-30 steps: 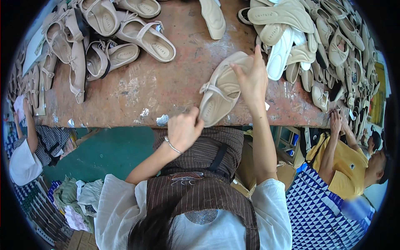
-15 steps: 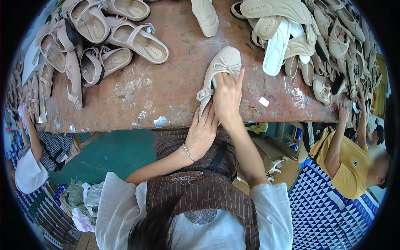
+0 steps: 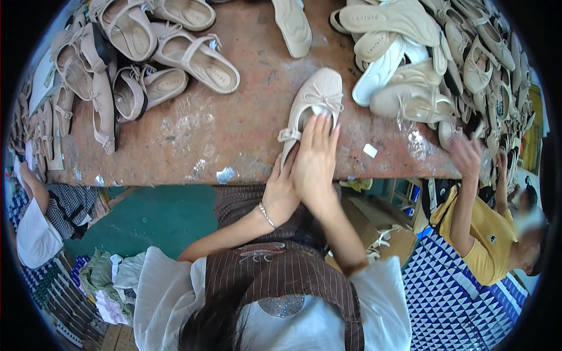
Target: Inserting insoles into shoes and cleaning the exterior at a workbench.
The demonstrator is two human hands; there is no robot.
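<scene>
A beige ballet flat (image 3: 319, 86) with a bow and a buckled strap lies on the worn table in front of me, toe pointing away. At its heel, my left hand (image 3: 281, 193) is closed around the back of the shoe, partly covered by my other hand. My right hand (image 3: 316, 161) reaches into the shoe's opening with its fingers stretched flat along the inside. Just ahead of those fingertips a small white patch shows under the bow; I cannot make out what it is.
More beige shoes (image 3: 202, 64) are heaped at the far left of the table (image 3: 246, 134). Insoles (image 3: 386, 17) and shoes pile up on the right. A single insole (image 3: 293, 29) lies at the far middle. A co-worker's hand (image 3: 466, 155) is at the right edge.
My right hand has drawn back from the toe and flattened its fingers. On the right, another beige shoe has appeared by the insoles and the co-worker's blurred hand has shifted left.
</scene>
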